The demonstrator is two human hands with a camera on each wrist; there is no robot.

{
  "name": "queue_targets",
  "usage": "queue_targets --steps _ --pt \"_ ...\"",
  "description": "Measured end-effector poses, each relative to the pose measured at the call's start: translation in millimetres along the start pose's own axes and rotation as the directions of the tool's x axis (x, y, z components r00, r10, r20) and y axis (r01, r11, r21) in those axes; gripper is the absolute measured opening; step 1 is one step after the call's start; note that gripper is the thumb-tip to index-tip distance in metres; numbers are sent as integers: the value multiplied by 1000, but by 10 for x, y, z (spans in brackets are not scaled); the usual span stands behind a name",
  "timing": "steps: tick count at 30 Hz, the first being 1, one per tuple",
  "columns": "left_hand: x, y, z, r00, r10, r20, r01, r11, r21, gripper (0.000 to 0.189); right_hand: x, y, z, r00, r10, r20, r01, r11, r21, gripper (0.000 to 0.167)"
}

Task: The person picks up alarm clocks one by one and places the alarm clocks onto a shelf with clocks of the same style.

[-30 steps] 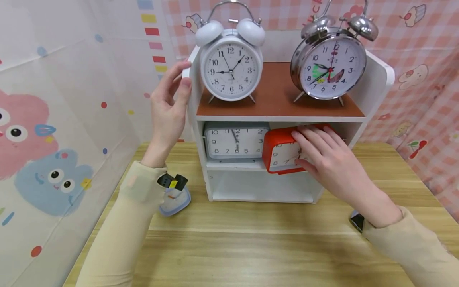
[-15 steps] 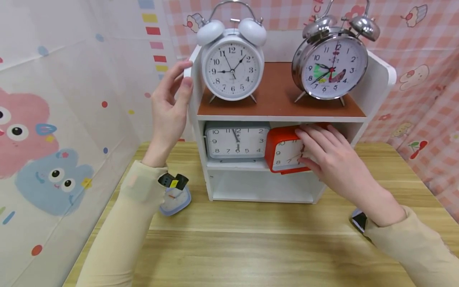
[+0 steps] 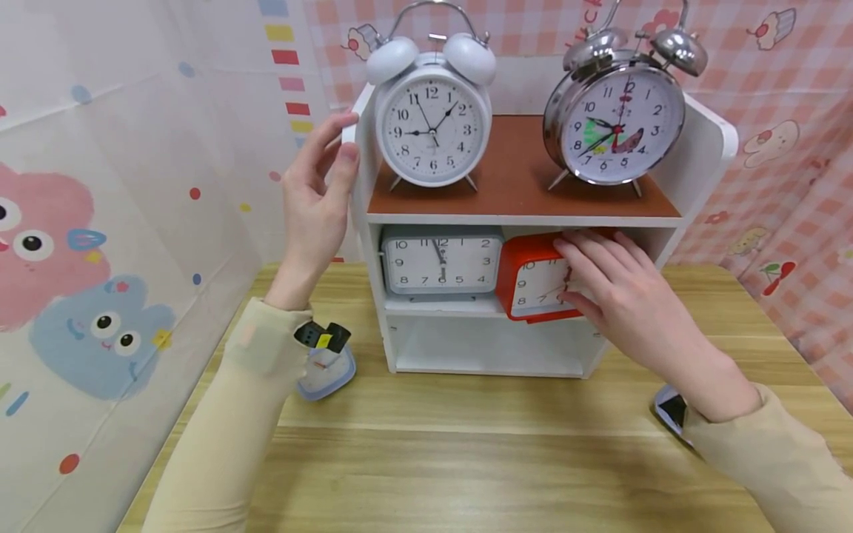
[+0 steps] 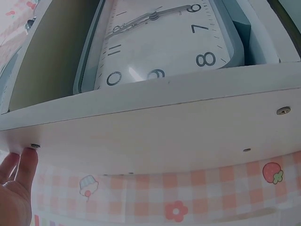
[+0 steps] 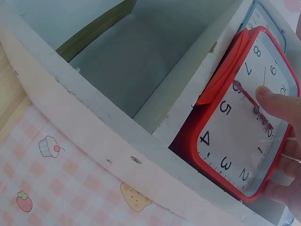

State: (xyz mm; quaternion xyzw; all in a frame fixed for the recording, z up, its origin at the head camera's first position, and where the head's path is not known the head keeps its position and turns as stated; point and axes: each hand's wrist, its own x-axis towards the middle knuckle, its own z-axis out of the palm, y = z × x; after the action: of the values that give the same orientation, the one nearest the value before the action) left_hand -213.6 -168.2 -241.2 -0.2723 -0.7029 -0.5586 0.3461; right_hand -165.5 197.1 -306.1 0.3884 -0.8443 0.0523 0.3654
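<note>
My right hand (image 3: 623, 296) grips a red rectangular alarm clock (image 3: 533, 289), thumb over its face and fingers along its top. The clock sits at an angle in the right part of the middle compartment, its front sticking out past the shelf edge. Beside it on the left stands a grey-blue rectangular clock (image 3: 443, 277), facing forward. My left hand (image 3: 315, 200) touches the upper left side panel of the small white shelf unit (image 3: 489, 344) with its fingertips. In the left wrist view, two fingers (image 4: 27, 165) rest against the outside of that panel.
On the brown top shelf stand a white twin-bell clock (image 3: 432, 137) and a silver twin-bell clock (image 3: 620, 133). A light blue clock (image 3: 326, 379) lies on the wooden table by my left sleeve. Another bluish object (image 3: 668, 407) with a black patch is partly hidden by my right sleeve.
My right hand and the red clock have shifted a little to the right, widening the space beside the grey-blue clock slightly. The left hand stays at the side panel.
</note>
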Motion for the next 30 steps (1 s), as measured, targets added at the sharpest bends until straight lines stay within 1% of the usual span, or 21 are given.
queue_targets --steps 12,21,25,30 --pt "8 -6 3 1000 6 -2 -6 1000 -7 37 -10 -2 -13 1000 21 13 -21 1000 2 72" --pt "-16 1 -22 1000 -15 -7 15 1000 -5 38 21 -34 35 997 69 33 -70 998 6 71" --pt "-18 -1 -19 1000 -16 -8 16 1000 -8 38 16 -40 29 997 76 30 -76 997 -11 71" --pt "-7 3 1 1000 -13 -5 13 1000 -25 38 -4 -44 6 997 83 3 -82 995 -56 69"
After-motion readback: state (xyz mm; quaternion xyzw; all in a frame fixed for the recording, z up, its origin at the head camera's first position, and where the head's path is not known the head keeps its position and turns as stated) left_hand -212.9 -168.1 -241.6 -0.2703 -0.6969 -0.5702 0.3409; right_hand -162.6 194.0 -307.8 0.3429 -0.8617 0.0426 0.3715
